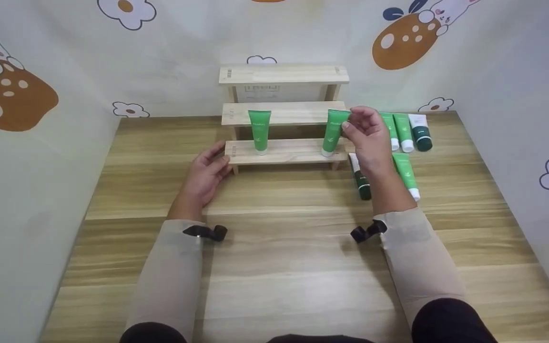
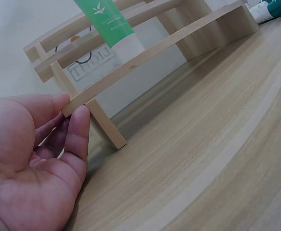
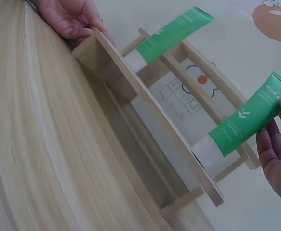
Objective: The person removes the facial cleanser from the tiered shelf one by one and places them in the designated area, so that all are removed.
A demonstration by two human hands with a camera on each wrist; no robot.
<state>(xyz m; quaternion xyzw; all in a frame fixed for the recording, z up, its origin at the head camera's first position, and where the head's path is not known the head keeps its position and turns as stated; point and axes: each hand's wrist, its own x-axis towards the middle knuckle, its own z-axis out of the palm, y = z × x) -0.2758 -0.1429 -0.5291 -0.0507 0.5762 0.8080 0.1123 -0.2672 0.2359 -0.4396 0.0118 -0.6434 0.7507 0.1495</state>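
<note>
A three-tier wooden stand (image 1: 291,151) stands against the back wall. My left hand (image 1: 205,175) pinches the left end of its lowest tier, thumb and fingers at the board's corner in the left wrist view. With thumb and fingers, my right hand (image 1: 371,140) holds a green squeeze tube (image 3: 248,118) near its upper right edge. That tube is upright, white cap down, at the right end of the lowest tier. Another green tube (image 1: 259,129) stands cap-down on the same board, toward the left. Both upper tiers are bare.
Right of the stand, green tubes (image 1: 403,132) and a white-and-dark-green tube (image 1: 420,132) lie in a row. Closer in lie another dark-green-and-white tube (image 1: 362,183) and a green tube (image 1: 406,175), partly behind the right arm. Patterned cloth walls (image 1: 508,95) enclose the wooden table (image 1: 284,257).
</note>
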